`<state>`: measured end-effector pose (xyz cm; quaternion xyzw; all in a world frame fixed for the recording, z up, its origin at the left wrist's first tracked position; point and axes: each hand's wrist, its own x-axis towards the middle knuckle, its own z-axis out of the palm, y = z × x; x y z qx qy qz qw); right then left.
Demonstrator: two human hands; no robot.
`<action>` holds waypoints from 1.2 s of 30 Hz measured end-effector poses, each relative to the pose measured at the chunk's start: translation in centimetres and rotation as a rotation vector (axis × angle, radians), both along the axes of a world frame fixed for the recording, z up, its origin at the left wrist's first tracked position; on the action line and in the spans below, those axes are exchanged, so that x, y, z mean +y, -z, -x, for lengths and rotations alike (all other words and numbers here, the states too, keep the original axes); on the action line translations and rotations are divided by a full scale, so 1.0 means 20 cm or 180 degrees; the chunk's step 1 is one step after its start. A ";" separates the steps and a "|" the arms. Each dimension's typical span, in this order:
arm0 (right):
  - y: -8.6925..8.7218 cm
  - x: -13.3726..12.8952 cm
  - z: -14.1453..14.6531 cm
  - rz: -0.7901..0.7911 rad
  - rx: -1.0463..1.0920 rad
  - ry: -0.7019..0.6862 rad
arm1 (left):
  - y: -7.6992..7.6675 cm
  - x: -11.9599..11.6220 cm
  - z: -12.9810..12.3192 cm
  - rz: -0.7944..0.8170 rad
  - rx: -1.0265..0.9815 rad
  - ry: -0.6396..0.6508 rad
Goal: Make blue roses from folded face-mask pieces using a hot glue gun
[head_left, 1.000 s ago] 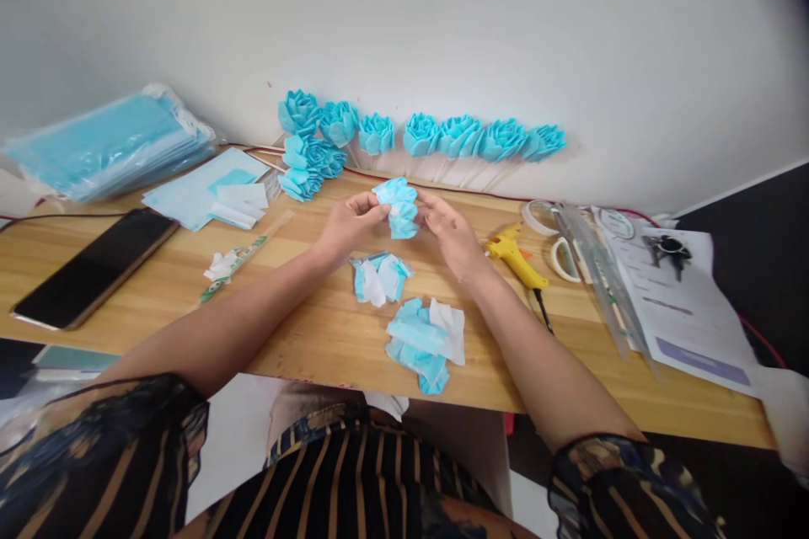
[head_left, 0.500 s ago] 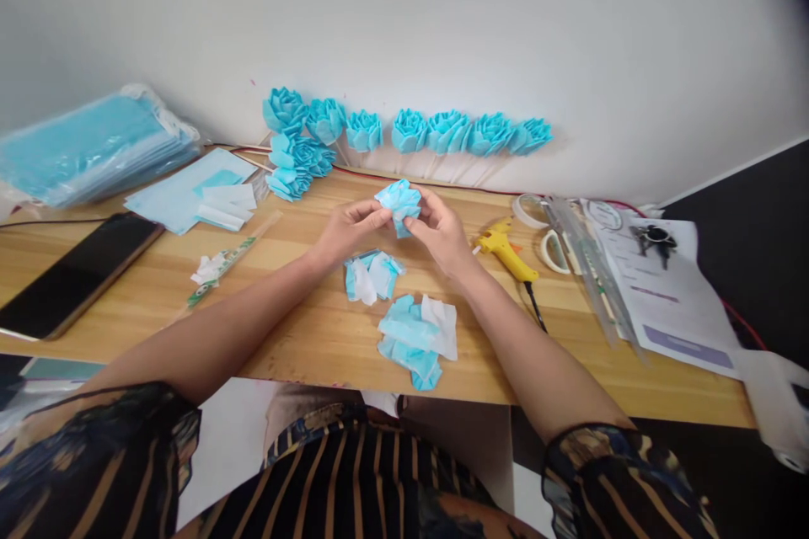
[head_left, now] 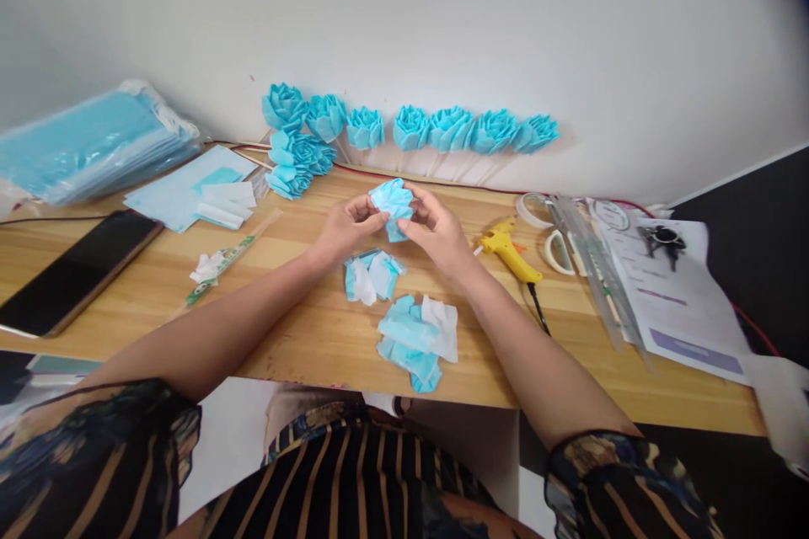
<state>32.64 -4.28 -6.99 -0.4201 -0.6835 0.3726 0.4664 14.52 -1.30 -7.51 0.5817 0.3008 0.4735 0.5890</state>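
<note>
Above the middle of the wooden table I hold a pale blue artificial flower with layered petals. My left hand pinches it from the left, thumb at its lower edge. From the right, my right hand grips it with the thumb in front; the other fingers are partly hidden behind it. Just below my hands lies a small pile of blue and white cut pieces. Closer to the front edge is a larger pile of such pieces.
Finished-looking blue flowers on sticks lean along the wall. A yellow glue gun, tape rolls, and keys on papers lie right. On the left are a phone, blue sheets and a bag of face masks.
Both hands have shifted the flower very slightly left and tilted it. The piles on the table look the same.
</note>
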 end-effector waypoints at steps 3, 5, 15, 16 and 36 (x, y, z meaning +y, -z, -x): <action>-0.03 -0.01 -0.02 -0.0442 -0.0279 0.0337 | 0.01 0.01 0.00 0.0019 -0.0074 -0.0092; -0.06 -0.03 -0.02 -0.1043 -0.0670 0.0846 | 0.02 0.01 0.00 0.0020 -0.0073 -0.0104; -0.04 -0.04 0.00 -0.1345 -0.1195 0.0992 | 0.02 0.01 0.00 -0.0077 -0.0010 0.0064; -0.04 -0.04 0.00 -0.1256 -0.1095 0.0992 | 0.02 0.00 0.01 -0.0095 0.0029 0.0064; -0.04 -0.05 0.01 -0.1616 -0.1816 0.1084 | 0.02 -0.01 -0.01 0.0072 -0.0069 0.0148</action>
